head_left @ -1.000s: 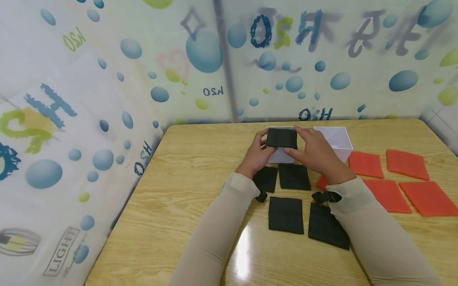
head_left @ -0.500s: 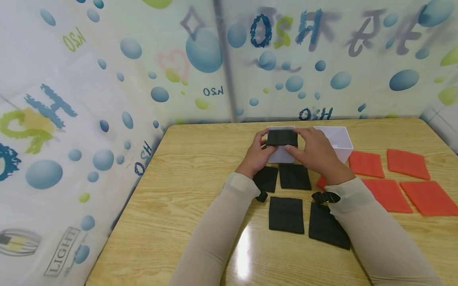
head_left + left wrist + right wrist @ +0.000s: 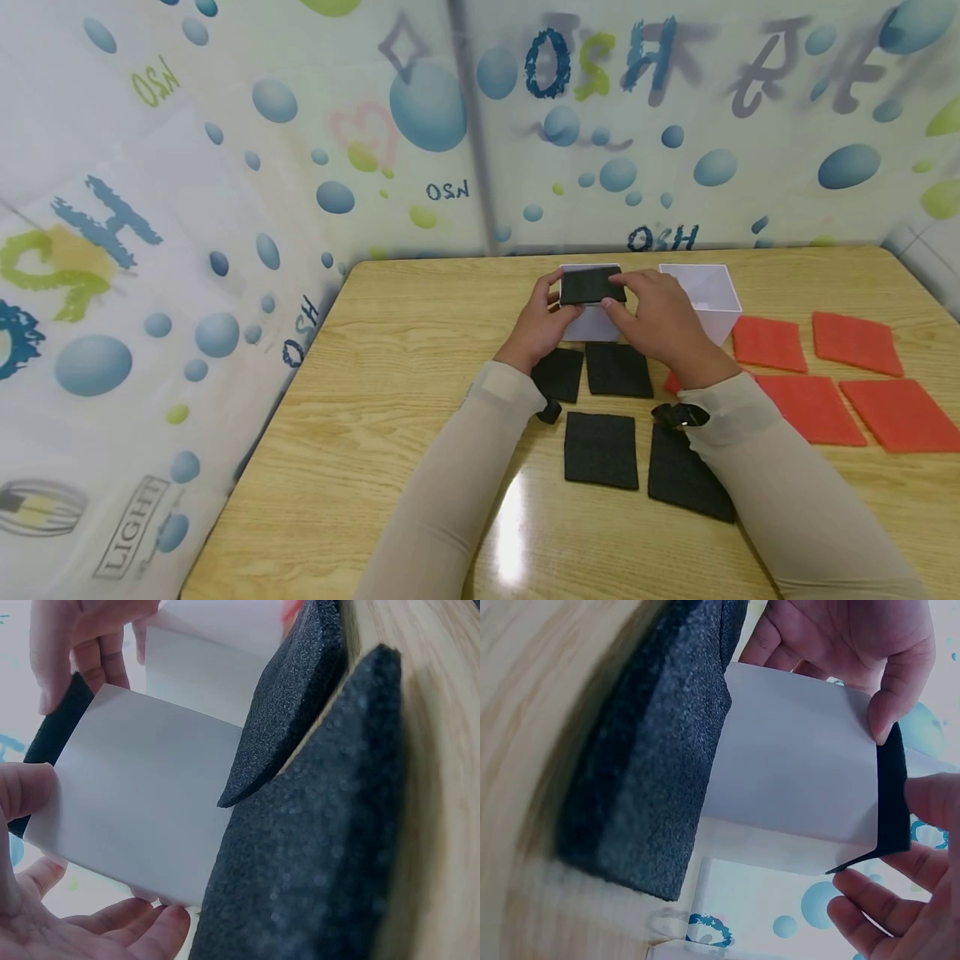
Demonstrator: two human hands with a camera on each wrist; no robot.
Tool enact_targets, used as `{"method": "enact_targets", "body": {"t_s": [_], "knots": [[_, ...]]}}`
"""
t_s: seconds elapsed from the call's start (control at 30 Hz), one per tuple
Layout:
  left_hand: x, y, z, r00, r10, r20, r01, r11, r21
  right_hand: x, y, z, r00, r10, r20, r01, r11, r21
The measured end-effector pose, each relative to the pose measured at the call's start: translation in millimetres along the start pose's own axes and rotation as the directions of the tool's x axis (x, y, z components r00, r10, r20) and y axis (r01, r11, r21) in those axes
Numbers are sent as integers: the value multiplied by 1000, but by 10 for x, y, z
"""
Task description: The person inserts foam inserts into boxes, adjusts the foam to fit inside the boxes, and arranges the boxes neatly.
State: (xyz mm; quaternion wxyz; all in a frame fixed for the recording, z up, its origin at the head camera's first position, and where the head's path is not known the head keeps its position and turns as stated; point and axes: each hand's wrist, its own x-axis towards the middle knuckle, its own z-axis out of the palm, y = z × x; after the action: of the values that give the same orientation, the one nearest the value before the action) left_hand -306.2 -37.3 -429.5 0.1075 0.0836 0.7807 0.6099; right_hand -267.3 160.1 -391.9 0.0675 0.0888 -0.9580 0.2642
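A small white box [image 3: 591, 325] stands upright at the back of the table, with a black foam square [image 3: 587, 286] lying over its open top. My left hand [image 3: 538, 323] grips the box's left side, its thumb on the front near the rim. The right hand [image 3: 663, 321] pinches the foam square at its right end, thumb at the front edge and index finger on top. In the right wrist view the foam [image 3: 891, 799] sticks out past the box's rim and one corner is bent. The inside of this box is hidden.
Several black foam squares [image 3: 600, 450] lie on the table in front of the box. To the right, several red foam squares [image 3: 852, 343] lie flat. A second white box [image 3: 708, 292] stands open behind the right hand. A printed curtain [image 3: 525, 183] hangs behind the table.
The foam square has shifted and tilted slightly on the box's top. My right index finger has moved inward onto the foam. The left hand has barely moved.
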Motion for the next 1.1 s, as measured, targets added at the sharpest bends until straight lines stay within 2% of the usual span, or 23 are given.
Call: {"method": "enact_targets", "body": {"t_s": [0.4, 0.6, 0.77, 0.9, 1.1], "knots": [[-8, -3, -13, 1000, -2, 16, 1, 1000, 13, -8, -29, 50, 996, 3, -94, -6, 1000, -23], [-11, 4, -19, 1000, -6, 11, 6, 1000, 14, 2, -31, 70, 995, -42, -86, 36, 997, -66], [-11, 1, -15, 1000, -9, 6, 9, 1000, 9, -2, -92, 57, 993, -116, -6, 114, 979, -167], [-14, 4, -11, 1000, 5, 9, -5, 1000, 7, -31, -173, 30, 979, -178, 96, 194, 959, -204], [-11, 8, -8, 1000, 4, 8, -4, 1000, 26, -63, -241, 27, 957, -170, 234, 226, 944, -240]]}}
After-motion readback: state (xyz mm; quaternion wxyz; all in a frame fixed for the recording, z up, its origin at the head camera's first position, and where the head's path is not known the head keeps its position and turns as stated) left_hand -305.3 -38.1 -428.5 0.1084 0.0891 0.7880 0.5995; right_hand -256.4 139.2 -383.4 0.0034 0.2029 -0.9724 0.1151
